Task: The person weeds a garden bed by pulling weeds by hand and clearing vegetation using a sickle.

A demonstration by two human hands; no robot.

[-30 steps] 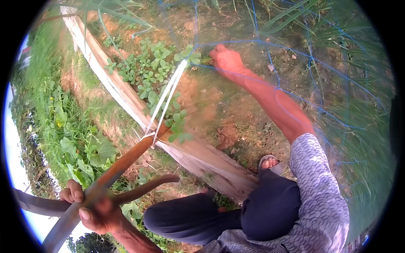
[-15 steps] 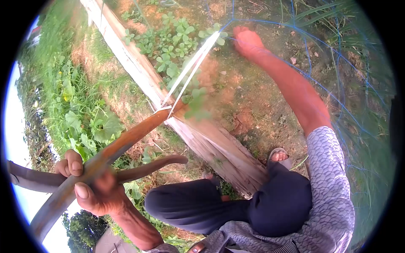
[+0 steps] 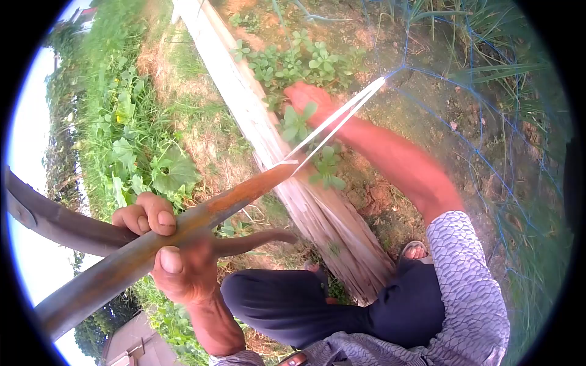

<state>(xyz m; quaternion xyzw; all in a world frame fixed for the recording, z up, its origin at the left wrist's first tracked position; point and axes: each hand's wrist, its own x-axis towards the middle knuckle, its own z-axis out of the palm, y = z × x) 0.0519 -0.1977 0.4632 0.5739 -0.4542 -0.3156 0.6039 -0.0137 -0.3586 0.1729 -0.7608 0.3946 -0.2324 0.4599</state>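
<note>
My left hand (image 3: 183, 277) is closed around a rusty metal pipe (image 3: 207, 213), its thumb and fingers on either side. A dark curved tool (image 3: 67, 227) passes through the same grip, crossing under the pipe. At the pipe's far end a white strap (image 3: 342, 116) is looped, stretching taut to a blue net (image 3: 448, 79). My right hand (image 3: 310, 97) is beyond the wooden post, low by leafy plants (image 3: 305, 61). Its fingers look curled, but blur and the viewing angle hide anything in them. The strap passes over my right forearm.
A split wooden post (image 3: 329, 222) lies across the ground between my feet. Blue netting and long grass fill the right side. Broad-leaved vines (image 3: 174, 171) grow at left, with bare reddish soil (image 3: 372, 198) beyond the post.
My right hand has moved from the strap's net end leftward toward the leafy plants. My left hand, the pipe and the curved tool appear further right as the view shifts.
</note>
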